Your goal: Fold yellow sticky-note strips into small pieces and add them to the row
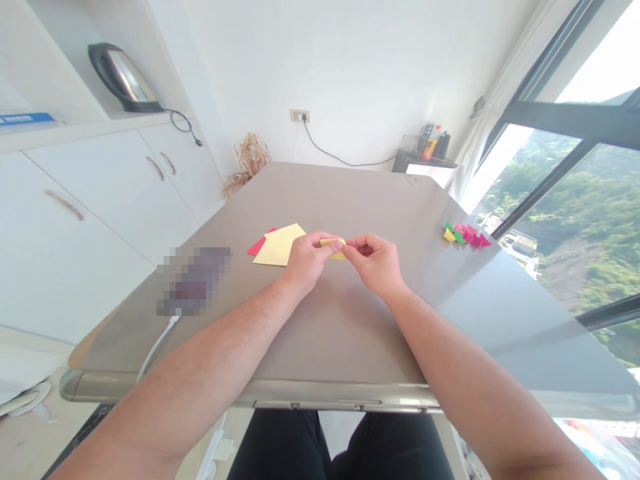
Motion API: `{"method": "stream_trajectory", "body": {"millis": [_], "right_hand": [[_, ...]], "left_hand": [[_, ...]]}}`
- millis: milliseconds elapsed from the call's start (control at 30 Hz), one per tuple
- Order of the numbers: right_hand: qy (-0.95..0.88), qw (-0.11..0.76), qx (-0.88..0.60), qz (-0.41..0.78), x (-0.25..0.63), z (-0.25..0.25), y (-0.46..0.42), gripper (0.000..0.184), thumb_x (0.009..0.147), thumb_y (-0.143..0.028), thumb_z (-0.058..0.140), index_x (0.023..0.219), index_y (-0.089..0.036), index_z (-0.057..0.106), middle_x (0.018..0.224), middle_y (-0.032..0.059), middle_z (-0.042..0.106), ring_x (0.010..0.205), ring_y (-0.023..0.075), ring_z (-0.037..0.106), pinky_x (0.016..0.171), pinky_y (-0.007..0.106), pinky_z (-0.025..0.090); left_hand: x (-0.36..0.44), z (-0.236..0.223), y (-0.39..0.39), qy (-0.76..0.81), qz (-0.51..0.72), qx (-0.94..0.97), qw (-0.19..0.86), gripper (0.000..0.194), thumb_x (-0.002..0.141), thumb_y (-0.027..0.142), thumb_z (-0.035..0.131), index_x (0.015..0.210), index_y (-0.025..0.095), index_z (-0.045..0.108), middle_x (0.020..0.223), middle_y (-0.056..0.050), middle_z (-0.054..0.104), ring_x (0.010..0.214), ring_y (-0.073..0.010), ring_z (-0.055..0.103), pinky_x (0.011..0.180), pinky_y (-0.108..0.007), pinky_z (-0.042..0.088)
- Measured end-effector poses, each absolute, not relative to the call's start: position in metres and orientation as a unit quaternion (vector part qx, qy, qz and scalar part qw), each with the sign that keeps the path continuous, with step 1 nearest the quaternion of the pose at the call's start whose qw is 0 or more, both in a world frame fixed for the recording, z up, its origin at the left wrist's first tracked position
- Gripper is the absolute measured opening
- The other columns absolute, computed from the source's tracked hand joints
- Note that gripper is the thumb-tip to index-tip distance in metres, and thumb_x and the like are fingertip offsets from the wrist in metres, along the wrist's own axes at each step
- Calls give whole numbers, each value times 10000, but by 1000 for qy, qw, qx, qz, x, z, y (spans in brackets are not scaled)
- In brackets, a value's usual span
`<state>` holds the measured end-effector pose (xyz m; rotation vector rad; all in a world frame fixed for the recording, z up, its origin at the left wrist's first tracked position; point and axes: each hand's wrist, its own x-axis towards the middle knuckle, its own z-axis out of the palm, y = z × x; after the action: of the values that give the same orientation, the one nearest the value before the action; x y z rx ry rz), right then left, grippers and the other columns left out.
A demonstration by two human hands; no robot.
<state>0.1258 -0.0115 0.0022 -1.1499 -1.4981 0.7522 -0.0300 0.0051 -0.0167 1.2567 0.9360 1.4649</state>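
Pinching yellow paper with left hand and right hand (held close together). Having sheets beside the left, and folded pieces well to right.

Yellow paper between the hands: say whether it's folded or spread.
Folded, apparently: the yellow paper looks much smaller than the flat yellow sheet beside the left hand; fingers partly hide it.
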Motion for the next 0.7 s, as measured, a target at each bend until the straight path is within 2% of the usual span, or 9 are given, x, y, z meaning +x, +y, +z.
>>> {"method": "stream_trajectory", "body": {"millis": [267, 433, 700], "right_hand": [[-618, 536, -476, 324, 126, 0, -10, 144, 727, -344, 740, 719, -203, 714, 652, 1, 678, 576, 124, 573, 542, 262, 462], [-601, 549, -468, 343, 126, -1, -9, 142, 732, -342, 733, 736, -201, 718, 642, 0, 670, 553, 117, 559, 519, 257, 453], [-593, 561, -435, 380, 125, -2, -9, 195, 719, -383, 782, 773, -199, 743, 715, 30, 729, 641, 148, 643, 601, 286, 521]], "left_hand": [[-30, -13, 2, 372, 591, 504, 508, 251, 663, 362, 871, 799, 188, 752, 765, -28, 742, 755, -183, 687, 781, -359, 555], [-31, -14, 1, 389, 577, 525, 491, 275, 703, 411, 834, 817, 178, 741, 794, -40, 741, 777, -185, 685, 763, -356, 572], [-30, -11, -2, 403, 573, 552, 452, 340, 675, 471, 863, 735, 171, 716, 731, -28, 715, 738, -168, 649, 749, -324, 532]]}}
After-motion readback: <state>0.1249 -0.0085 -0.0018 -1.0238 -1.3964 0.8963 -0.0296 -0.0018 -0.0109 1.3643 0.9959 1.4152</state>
